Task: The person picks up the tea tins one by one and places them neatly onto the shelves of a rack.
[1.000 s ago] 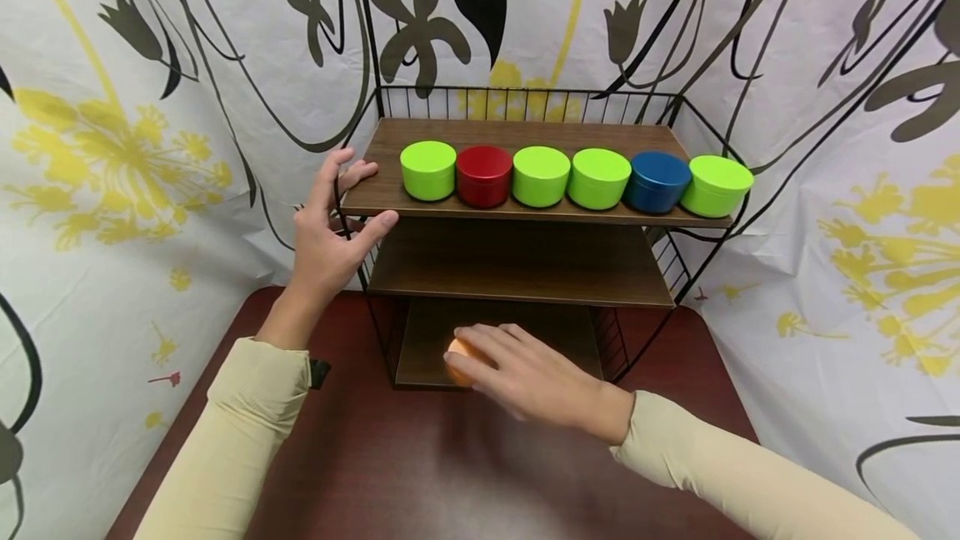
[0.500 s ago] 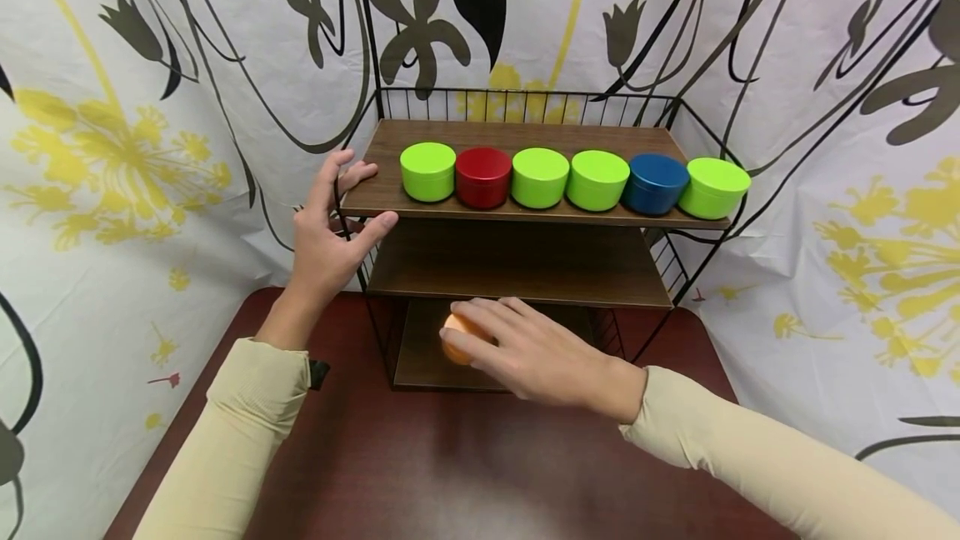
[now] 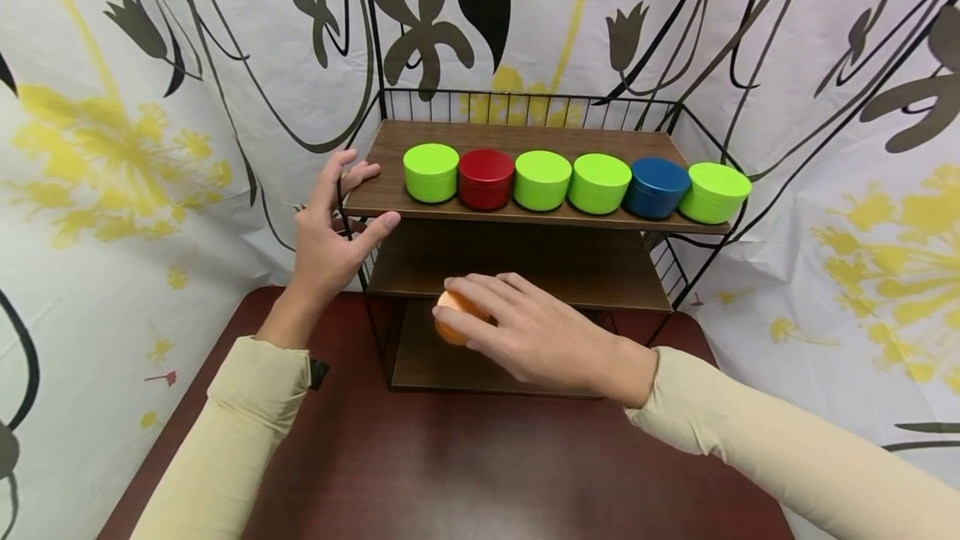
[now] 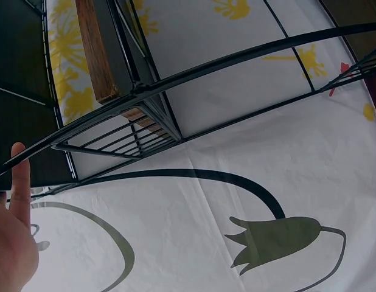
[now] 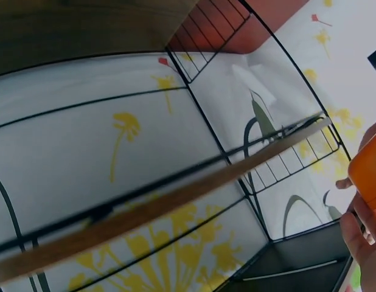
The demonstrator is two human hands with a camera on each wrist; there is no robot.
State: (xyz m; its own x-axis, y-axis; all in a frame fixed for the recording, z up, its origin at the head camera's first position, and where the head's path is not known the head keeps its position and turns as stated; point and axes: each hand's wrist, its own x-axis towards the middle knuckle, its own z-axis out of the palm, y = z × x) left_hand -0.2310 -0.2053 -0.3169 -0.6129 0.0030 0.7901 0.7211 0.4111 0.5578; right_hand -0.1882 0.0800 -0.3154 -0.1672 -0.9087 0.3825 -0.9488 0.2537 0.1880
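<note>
My right hand [image 3: 528, 336] grips an orange round container [image 3: 452, 330] from above, in front of the gap between the middle and bottom shelves. In the right wrist view, fingers curl about the orange container at the right edge. My left hand [image 3: 324, 232] holds the left front corner of a three-tier rack [image 3: 517, 294], thumb at the top shelf's front edge and fingers around the side wire. In the left wrist view, one digit of the left hand [image 4: 14, 237] touches the black frame. Along the top shelf stand round lidded containers: several green [image 3: 542, 180], one red [image 3: 486, 180], one blue [image 3: 656, 188].
The rack has a black wire frame with brown wooden boards. It stands on a dark red table [image 3: 450, 473]. A patterned white cloth [image 3: 135, 190] hangs behind and on both sides. The middle shelf [image 3: 600, 269] juts out above the bottom shelf [image 3: 423, 365].
My right hand has risen with the orange container, from the bottom shelf's front to near the middle shelf's front edge. The left hand stays on the rack corner.
</note>
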